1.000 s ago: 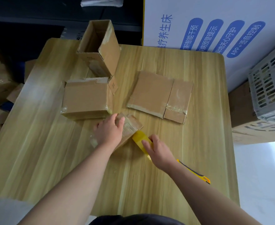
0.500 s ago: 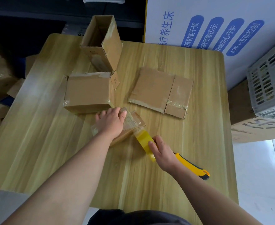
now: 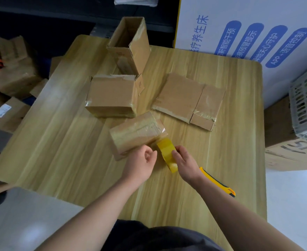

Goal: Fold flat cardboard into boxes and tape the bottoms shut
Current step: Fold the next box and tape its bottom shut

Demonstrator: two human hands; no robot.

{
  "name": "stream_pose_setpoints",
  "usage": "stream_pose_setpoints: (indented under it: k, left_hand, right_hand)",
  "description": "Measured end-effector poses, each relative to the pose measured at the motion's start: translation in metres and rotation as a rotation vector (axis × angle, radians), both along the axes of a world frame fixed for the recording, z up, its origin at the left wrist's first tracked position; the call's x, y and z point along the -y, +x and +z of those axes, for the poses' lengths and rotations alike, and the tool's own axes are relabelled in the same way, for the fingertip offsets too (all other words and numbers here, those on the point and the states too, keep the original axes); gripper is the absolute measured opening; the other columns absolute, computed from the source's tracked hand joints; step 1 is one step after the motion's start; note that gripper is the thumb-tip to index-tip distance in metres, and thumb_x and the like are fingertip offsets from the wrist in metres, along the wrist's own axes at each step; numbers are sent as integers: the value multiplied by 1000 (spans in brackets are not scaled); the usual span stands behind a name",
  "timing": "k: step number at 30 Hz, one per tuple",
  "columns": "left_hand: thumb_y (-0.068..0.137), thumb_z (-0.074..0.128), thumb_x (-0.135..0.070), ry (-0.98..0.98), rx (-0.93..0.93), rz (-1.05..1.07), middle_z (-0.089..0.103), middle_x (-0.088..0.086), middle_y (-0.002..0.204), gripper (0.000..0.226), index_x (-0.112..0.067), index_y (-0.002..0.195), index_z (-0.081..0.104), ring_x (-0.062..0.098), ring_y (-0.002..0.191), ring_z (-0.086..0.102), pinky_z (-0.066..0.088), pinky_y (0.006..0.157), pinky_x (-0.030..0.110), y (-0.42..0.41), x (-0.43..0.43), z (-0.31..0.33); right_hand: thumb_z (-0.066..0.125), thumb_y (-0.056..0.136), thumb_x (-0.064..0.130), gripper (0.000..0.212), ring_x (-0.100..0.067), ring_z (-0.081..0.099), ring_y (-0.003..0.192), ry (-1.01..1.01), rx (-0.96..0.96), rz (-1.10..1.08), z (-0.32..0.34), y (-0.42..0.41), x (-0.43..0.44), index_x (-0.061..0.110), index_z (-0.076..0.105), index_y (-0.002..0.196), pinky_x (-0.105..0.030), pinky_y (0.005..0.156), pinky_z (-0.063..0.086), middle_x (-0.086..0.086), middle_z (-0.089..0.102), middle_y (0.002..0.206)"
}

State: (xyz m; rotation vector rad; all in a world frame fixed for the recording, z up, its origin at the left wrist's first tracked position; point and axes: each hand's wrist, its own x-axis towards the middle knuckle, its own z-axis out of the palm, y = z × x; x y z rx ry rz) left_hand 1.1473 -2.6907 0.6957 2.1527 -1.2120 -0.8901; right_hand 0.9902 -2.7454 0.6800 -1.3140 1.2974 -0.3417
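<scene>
A small taped cardboard box (image 3: pixel 137 133) lies near the middle of the wooden table (image 3: pixel 58 151). A strip of tape runs from its right end to the yellow tape roll (image 3: pixel 167 154), which my right hand (image 3: pixel 186 163) grips from the right. My left hand (image 3: pixel 141 163) is just below the small box, fingers curled, holding nothing that I can see. A flat cardboard piece (image 3: pixel 189 100) lies to the right. A folded box (image 3: pixel 112 96) lies on its side behind, and a tall open box (image 3: pixel 131 46) stands at the back.
A yellow utility knife (image 3: pixel 219 183) lies on the table under my right forearm. Left of the table, several cardboard boxes (image 3: pixel 13 75) are piled on the floor. A big white printed carton (image 3: pixel 248 29) and a grey crate (image 3: pixel 306 104) stand to the right.
My left hand has lifted off the small box and drawn back toward me, uncovering its taped top. My right hand has pulled the tape roll nearer to me.
</scene>
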Motion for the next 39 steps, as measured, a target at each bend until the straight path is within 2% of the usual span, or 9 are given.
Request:
stream_pose_setpoints:
  k: [4, 8, 10, 13, 16, 18, 23, 28, 39]
  left_hand:
    - [89, 65, -39, 128, -616, 451, 69, 8, 95, 39, -7, 110, 62, 21, 78, 68, 60, 68, 40, -23, 28, -5]
    - [86, 70, -18, 148, -785, 628, 69, 12, 105, 20, -13, 104, 64, 25, 92, 66, 58, 74, 38, -33, 45, -8]
    - [86, 70, -12, 159, -748, 640, 70, 11, 105, 8, -18, 90, 67, 25, 90, 65, 56, 82, 41, -35, 47, -6]
    - [83, 71, -7, 168, -661, 650, 69, 8, 102, 10, -16, 85, 68, 26, 99, 64, 52, 94, 42, -31, 46, -3]
    - [82, 72, -6, 180, -621, 639, 68, 9, 104, 10, -14, 87, 69, 26, 98, 64, 52, 93, 40, -27, 47, -1]
    - [83, 72, -8, 174, -566, 627, 66, 7, 104, 18, -9, 101, 69, 22, 91, 60, 50, 85, 31, -25, 48, 2]
    - [85, 71, -11, 164, -471, 601, 60, 4, 98, 25, -5, 109, 67, 17, 89, 55, 40, 78, 24, -20, 49, 4]
    - [85, 71, -15, 209, -417, 563, 61, 3, 99, 25, -8, 109, 67, 19, 90, 55, 42, 80, 26, -15, 48, 3]
    - [82, 73, -20, 242, -365, 515, 67, 6, 95, 16, -9, 93, 68, 22, 85, 62, 49, 73, 29, -5, 55, 5]
  right_hand:
    - [40, 102, 32, 25, -18, 56, 89, -23, 6, 15, 0, -2, -3, 14, 56, 109, -27, 74, 44, -6, 63, 99]
    - [39, 102, 33, 27, -22, 57, 94, -53, -19, 67, 3, -9, -2, 14, 57, 111, -34, 79, 44, -6, 64, 102]
    - [39, 102, 33, 28, -21, 57, 98, -117, -92, 120, -1, -20, 1, 16, 58, 116, -34, 84, 43, -4, 64, 106]
    - [47, 96, 40, 38, -26, 51, 115, -281, -463, 224, -18, -53, 8, 16, 52, 125, -37, 95, 40, -5, 55, 121]
    - [54, 87, 53, 53, -26, 45, 116, -255, -843, 400, -35, -89, 4, 17, 44, 126, -34, 96, 40, -5, 47, 124]
    - [58, 86, 48, 50, -25, 48, 111, -229, -927, 462, -43, -102, -1, 18, 45, 124, -32, 92, 43, -4, 50, 120]
    - [58, 90, 32, 30, -21, 54, 82, -235, -789, 453, -39, -104, 6, 18, 53, 116, -30, 67, 43, -2, 53, 100]
    - [43, 100, 33, 33, -24, 57, 84, -383, -396, 503, 4, -72, 30, 23, 48, 131, -39, 73, 49, 0, 48, 106]
    - [31, 103, 34, 31, -22, 57, 76, -735, -821, 819, 51, -16, 57, 21, 52, 121, -33, 62, 41, 0, 52, 103]
